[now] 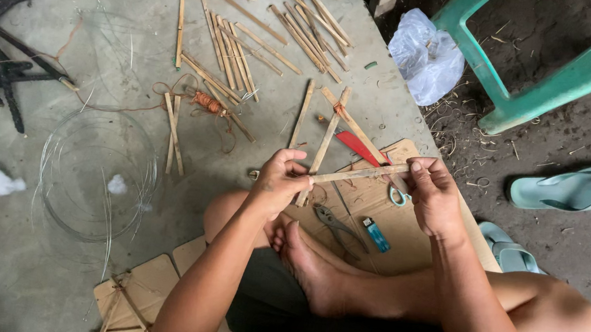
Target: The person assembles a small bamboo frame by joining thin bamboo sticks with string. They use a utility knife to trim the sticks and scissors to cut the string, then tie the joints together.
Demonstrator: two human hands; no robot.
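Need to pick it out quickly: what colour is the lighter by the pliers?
Blue; the lighter shows best in the head view.

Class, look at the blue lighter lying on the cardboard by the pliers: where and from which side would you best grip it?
Probably pinch the blue lighter across its long narrow sides at mid-body, coming from above. It lies flat on the cardboard, with the pliers close on one side.

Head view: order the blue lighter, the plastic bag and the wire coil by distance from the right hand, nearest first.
From the right hand:
1. Blue lighter, just below-left on the cardboard.
2. Plastic bag, above, by the green stool.
3. Wire coil, far left on the floor.
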